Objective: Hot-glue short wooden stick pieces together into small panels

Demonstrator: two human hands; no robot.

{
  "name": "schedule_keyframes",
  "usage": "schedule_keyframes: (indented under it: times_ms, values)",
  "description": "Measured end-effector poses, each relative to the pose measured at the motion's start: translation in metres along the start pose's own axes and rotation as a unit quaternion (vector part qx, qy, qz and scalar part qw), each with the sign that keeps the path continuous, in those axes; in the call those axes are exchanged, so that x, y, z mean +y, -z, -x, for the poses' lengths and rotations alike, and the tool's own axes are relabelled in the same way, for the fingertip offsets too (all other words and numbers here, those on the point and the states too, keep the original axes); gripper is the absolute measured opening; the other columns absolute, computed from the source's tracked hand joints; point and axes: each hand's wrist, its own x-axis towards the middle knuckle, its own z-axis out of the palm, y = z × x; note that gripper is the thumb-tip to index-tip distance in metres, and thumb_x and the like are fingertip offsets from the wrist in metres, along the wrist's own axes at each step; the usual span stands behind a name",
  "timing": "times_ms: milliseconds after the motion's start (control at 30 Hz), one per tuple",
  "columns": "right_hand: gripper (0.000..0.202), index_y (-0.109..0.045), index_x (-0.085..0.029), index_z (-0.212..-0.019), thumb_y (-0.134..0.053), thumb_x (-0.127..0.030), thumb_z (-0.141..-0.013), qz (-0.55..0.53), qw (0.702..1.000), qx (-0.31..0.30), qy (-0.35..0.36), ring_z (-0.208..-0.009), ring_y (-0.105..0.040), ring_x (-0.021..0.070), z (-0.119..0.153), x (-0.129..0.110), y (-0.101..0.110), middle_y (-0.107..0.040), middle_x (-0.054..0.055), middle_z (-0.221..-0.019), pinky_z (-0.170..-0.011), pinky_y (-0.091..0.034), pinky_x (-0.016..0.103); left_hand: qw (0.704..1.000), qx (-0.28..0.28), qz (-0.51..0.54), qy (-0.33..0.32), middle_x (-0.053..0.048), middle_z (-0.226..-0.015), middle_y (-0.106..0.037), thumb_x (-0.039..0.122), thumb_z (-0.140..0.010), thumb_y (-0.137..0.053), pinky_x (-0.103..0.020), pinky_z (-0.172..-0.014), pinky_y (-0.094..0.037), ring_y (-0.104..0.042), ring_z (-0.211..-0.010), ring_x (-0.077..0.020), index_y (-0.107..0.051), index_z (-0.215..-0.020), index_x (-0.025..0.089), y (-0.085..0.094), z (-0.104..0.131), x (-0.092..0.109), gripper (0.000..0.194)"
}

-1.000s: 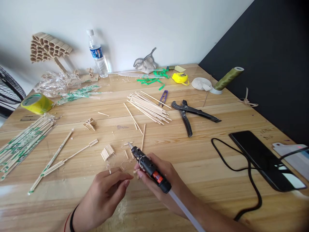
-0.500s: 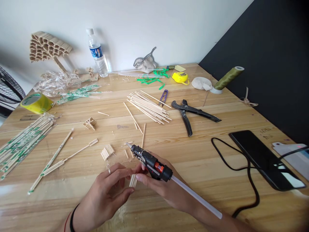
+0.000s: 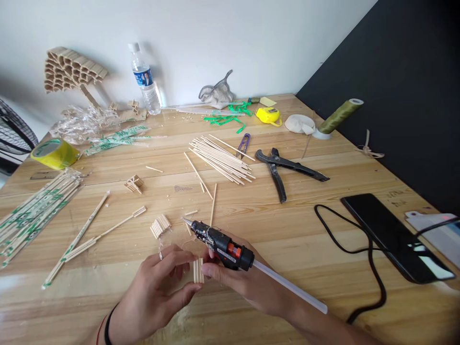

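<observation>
Between the fingers of my left hand (image 3: 163,280) is a small bundle of short wooden sticks (image 3: 199,271), set side by side. My right hand (image 3: 233,278) grips a black hot glue gun (image 3: 221,245), and its thumb touches the right side of the bundle. A clear glue stick (image 3: 291,286) sticks out of the gun's back, over my right wrist. The nozzle points to the far left, above loose cut pieces. Just beyond my left hand lies another bundle of short sticks (image 3: 160,226) on the table. Some of my right fingers are hidden under the gun.
Long wooden sticks (image 3: 221,160) lie mid-table near purple snips (image 3: 244,144) and a black cutter (image 3: 283,167). A phone (image 3: 395,237) and black cable (image 3: 373,273) are on the right. Wrapped chopsticks (image 3: 39,211) and yellow tape (image 3: 54,153) lie left; a bottle (image 3: 145,81) stands behind.
The stick bundle has turned more upright and its face shows more fully between my fingers. The glue gun has shifted slightly left and down.
</observation>
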Motion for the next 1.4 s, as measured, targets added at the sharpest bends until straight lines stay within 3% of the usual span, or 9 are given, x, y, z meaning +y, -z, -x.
schedule_keyframes:
  times_ms: [267,500,600,733,1000,1167,1400]
  values:
    - [0.026,-0.06,-0.021,-0.088,-0.082,-0.034,-0.083,0.019,0.999,-0.027,-0.002,-0.075,-0.053,0.0152,0.003,0.002,-0.001,-0.06,-0.002,-0.083,-0.068,-0.046,0.026,1.0,-0.005,-0.014,-0.015,0.004,-0.07,-0.063,0.022,-0.091,-0.076,-0.021,-0.055,-0.043,-0.057,-0.058,-0.012,-0.065,-0.105,0.025,-0.001,0.001,0.001,0.018]
    - [0.022,-0.058,-0.023,-0.089,-0.065,-0.041,-0.099,0.089,0.995,-0.015,0.051,-0.077,-0.058,0.0175,0.001,0.002,0.003,-0.062,-0.001,-0.082,-0.074,-0.048,0.03,0.993,0.038,0.087,0.064,0.004,-0.07,-0.064,0.025,-0.089,-0.081,-0.019,-0.057,-0.05,-0.059,-0.059,-0.0117,-0.067,-0.101,0.023,-0.001,0.003,0.0,0.019]
    - [0.028,-0.061,-0.023,-0.089,-0.064,-0.049,-0.099,0.123,0.991,0.012,0.049,-0.077,-0.058,0.0184,0.0,-0.003,0.006,-0.061,-0.001,-0.08,-0.073,-0.048,0.031,0.976,0.069,0.173,0.112,0.004,-0.072,-0.065,0.026,-0.093,-0.079,-0.019,-0.06,-0.052,-0.06,-0.063,-0.0118,-0.067,-0.108,0.023,0.0,0.005,-0.006,0.02]
    - [0.044,-0.062,-0.022,-0.079,-0.06,-0.062,-0.097,0.113,0.993,0.027,-0.012,-0.076,-0.059,0.0196,-0.002,0.0,0.011,-0.064,0.001,-0.077,-0.067,-0.045,0.031,0.95,0.088,0.256,0.157,0.003,-0.073,-0.064,0.032,-0.094,-0.079,-0.018,-0.061,-0.051,-0.059,-0.065,-0.0114,-0.069,-0.113,0.023,0.003,0.005,-0.013,0.023]
    - [0.047,-0.055,-0.021,-0.073,-0.074,-0.06,-0.09,-0.05,0.998,-0.023,-0.03,-0.064,-0.054,0.0163,-0.003,0.007,0.011,-0.052,-0.003,-0.066,-0.066,-0.045,0.033,0.927,0.102,0.302,0.197,0.001,-0.072,-0.064,0.04,-0.09,-0.083,-0.02,-0.06,-0.048,-0.058,-0.066,-0.0129,-0.072,-0.109,0.019,0.006,0.004,-0.012,0.03]
    - [0.048,-0.059,-0.022,-0.072,-0.071,-0.064,-0.09,0.049,0.999,0.001,0.002,-0.071,-0.05,0.0188,0.0,0.005,0.016,-0.054,0.0,-0.07,-0.07,-0.043,0.033,0.915,0.124,0.326,0.201,0.003,-0.07,-0.06,0.042,-0.092,-0.082,-0.016,-0.056,-0.044,-0.051,-0.06,-0.0089,-0.075,-0.108,0.021,0.007,0.001,-0.012,0.027]
    - [0.052,-0.057,-0.022,-0.073,-0.066,-0.071,-0.09,0.079,0.996,-0.041,0.018,-0.069,-0.045,0.0181,0.002,-0.003,0.018,-0.05,-0.001,-0.071,-0.067,-0.041,0.033,0.897,0.139,0.364,0.208,0.004,-0.067,-0.056,0.044,-0.092,-0.081,-0.016,-0.054,-0.046,-0.048,-0.057,-0.0085,-0.075,-0.107,0.021,0.006,0.002,-0.015,0.029]
